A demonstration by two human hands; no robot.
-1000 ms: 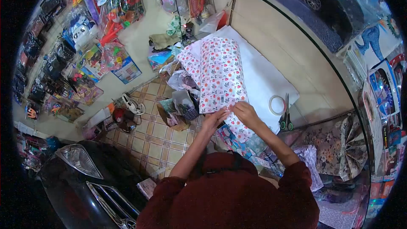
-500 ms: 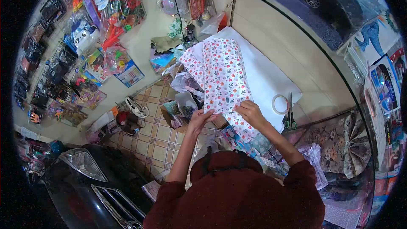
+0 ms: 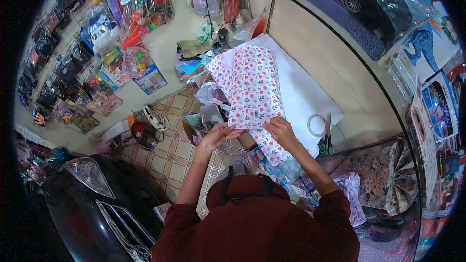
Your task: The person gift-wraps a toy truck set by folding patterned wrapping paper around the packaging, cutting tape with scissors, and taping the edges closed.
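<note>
White wrapping paper with red flowers and green leaves covers a long package on a white sheet. My left hand holds the near left corner of the paper between thumb and fingers. At the near right edge, the fingers of my right hand are pinched together on the paper. A loose flap of it hangs down below my right hand. Whatever lies inside the package is hidden. To the right rest a roll of tape and scissors with dark green handles.
Below is a tiled floor with a cardboard box of scraps. A black toy car stands at the lower left. Packaged toys hang on the left wall. A glass edge curves along the right.
My head view has shifted slightly. Both hands stay at the near edge of the paper, with the left hand's fingers now stretched further along beneath it.
</note>
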